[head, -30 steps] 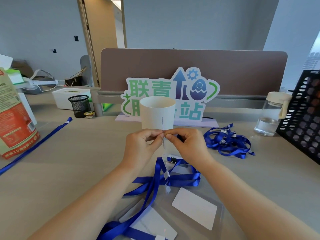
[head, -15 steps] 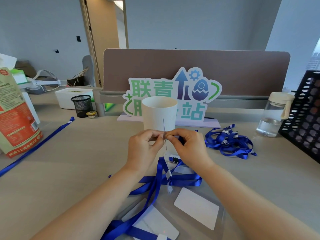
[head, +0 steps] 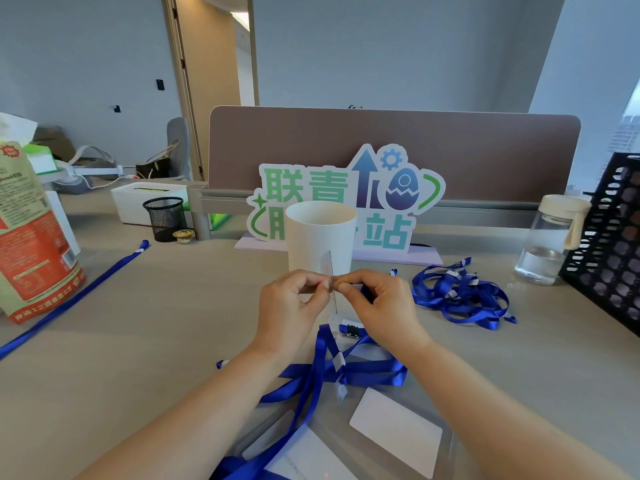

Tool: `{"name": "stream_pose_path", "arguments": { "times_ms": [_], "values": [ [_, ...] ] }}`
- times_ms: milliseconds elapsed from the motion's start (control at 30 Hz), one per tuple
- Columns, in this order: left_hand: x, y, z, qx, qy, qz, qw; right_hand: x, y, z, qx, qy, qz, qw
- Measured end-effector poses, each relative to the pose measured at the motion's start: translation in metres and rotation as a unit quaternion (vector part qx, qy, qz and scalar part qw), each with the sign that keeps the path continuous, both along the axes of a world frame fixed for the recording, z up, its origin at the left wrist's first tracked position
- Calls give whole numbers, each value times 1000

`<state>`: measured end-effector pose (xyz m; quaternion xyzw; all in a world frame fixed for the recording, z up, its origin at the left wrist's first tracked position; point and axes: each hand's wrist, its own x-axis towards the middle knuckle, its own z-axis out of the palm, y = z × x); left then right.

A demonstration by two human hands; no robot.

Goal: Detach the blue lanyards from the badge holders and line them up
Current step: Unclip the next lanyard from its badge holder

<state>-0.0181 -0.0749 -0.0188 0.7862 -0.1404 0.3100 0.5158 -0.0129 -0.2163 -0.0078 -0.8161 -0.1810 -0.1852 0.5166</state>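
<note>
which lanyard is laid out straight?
The far-left lanyard, beside the red bag. The pile by the bottle is tangled; the near lanyards loop over badge holders.

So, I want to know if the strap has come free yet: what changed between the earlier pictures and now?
Nothing visibly changed. The left hand and right hand still pinch the thin clear strap together in front of the white cup; nothing was taken up or let go. The lanyards under the hands, the blue pile to the right and the straight lanyard at the left lie as before.
</note>
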Motion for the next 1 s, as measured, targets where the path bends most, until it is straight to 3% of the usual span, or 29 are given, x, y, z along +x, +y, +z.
{"name": "stream_pose_path", "arguments": {
  "times_ms": [367,700,1000],
  "values": [
    [0,2,5,-71,31,-45,996,1,-4,7,8,5,27,1000],
    [-1,-2,-2,-25,-7,-20,999,3,-3,5,-15,11,18,1000],
    [2,-2,-5,-61,50,-31,996,2,-1,4,-2,13,24,1000]
  ]
}}
